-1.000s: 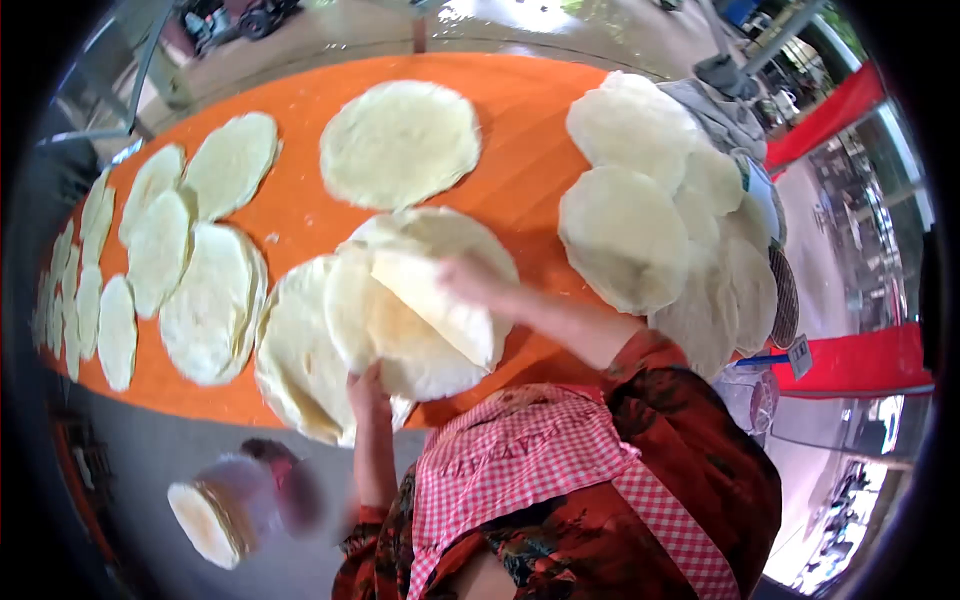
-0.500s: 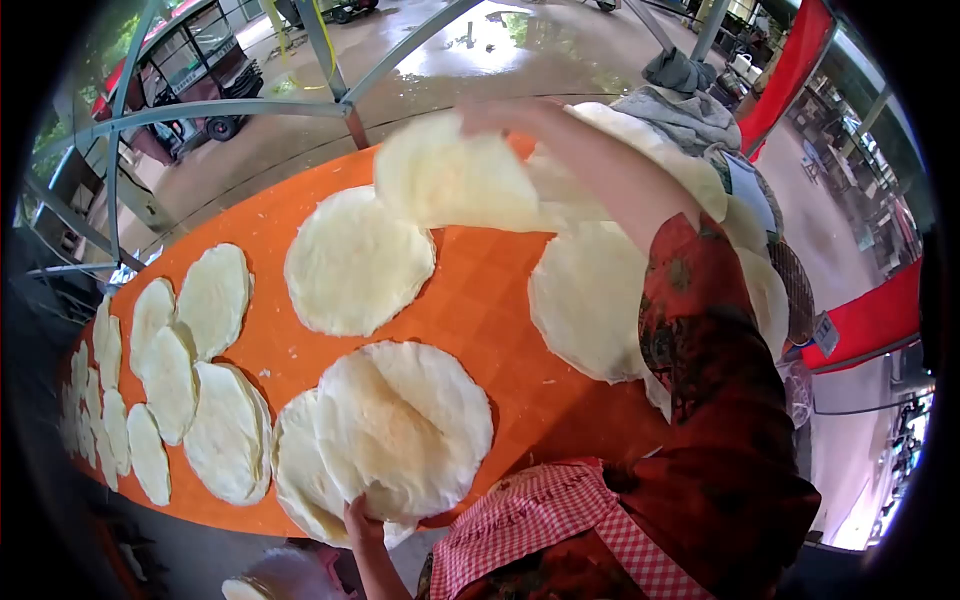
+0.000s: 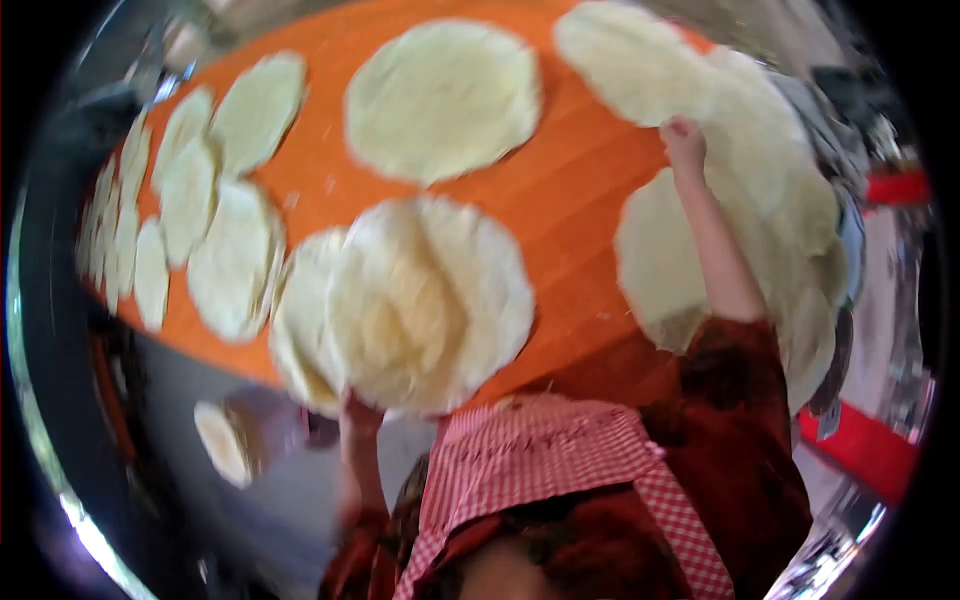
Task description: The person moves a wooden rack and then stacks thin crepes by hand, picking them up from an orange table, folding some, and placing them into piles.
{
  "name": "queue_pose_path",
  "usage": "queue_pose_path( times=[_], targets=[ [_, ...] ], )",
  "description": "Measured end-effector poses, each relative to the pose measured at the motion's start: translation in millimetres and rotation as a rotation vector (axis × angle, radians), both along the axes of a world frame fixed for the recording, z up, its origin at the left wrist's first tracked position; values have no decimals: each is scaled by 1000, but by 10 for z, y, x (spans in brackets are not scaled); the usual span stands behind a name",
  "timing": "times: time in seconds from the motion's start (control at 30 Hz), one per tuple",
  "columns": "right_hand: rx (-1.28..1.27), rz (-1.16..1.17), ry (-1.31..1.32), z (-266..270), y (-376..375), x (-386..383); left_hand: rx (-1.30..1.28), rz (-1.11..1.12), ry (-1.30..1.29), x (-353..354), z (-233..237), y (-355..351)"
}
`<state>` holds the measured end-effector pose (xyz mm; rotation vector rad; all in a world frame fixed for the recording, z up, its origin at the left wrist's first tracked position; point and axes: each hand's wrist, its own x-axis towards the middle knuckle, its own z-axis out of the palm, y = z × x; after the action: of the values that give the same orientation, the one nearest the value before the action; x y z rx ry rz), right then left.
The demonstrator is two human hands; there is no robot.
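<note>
Thin, pale round flatbreads lie across an orange table point(image 3: 570, 260). My left hand point(image 3: 360, 412) is at the near edge, its fingers closed on the rim of a pile of flatbreads point(image 3: 480, 290); the top one is puckered in the middle. Further right, my right hand point(image 3: 685, 143) is closed in a pinch at the edge of a flatbread point(image 3: 630, 62) among the overlapping ones at the far right. Just below that hand lies another round flatbread point(image 3: 660, 260). A single flatbread point(image 3: 442, 100) rests alone at the table's far middle.
Several flatbreads point(image 3: 232, 260) lie spread and partly stacked on the left side. Below the table's near edge, a stack of pale rounds point(image 3: 222, 443) sits low down. Grey cloth point(image 3: 815, 115) lies beyond the right end, near a red strip point(image 3: 865, 450).
The view has tilted down. My right hand has come back from the far side toward the right, and the flatbread it was swinging now lies flatter at the far right. My left hand keeps its grip.
</note>
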<state>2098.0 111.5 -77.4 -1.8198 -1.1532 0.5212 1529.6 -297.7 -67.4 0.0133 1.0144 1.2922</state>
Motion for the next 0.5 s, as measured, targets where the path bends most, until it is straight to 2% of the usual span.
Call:
queue_pose_path(
  times=[0.03, 0.07, 0.1, 0.13, 0.17, 0.2, 0.3, 0.37, 0.4, 0.43, 0.47, 0.5],
  targets=[
    [68, 453, 280, 145, -555, -725, 22, -33, -11, 2, 28, 3],
    [-64, 591, 527, -8, -1035, -1354, 66, -51, -19, -15, -33, -13],
    [-154, 889, 428, 291, -1549, -1930, 116, -94, 11, 73, 75, 80],
    [-393, 939, 486, 179, -2013, -2345, 174, -145, 35, 201, 235, 201],
    [-259, 1077, 540, 326, -2381, -2788, 215, -206, 97, 270, 311, 288],
    [-119, 1243, 352, 383, -2605, -3062, 269, -272, 158, 330, 348, 375],
    [-114, 1226, 167, 765, -2937, -3588, 378, -268, 375, 450, 394, 482],
    [-90, 1129, 101, 783, -3047, -3736, 315, -261, 265, 507, 583, 519],
    [-159, 1143, 187, 805, -3043, -3735, 282, -262, 208, 499, 650, 529],
    [-229, 1152, 275, 829, -2999, -3703, 284, -254, 198, 460, 467, 514],
    [-297, 1154, 367, 861, -2979, -3693, 281, -275, 199, 452, 476, 508],
    [-316, 1121, 309, 897, -2987, -3706, 279, -301, 201, 465, 495, 511]
  ],
)
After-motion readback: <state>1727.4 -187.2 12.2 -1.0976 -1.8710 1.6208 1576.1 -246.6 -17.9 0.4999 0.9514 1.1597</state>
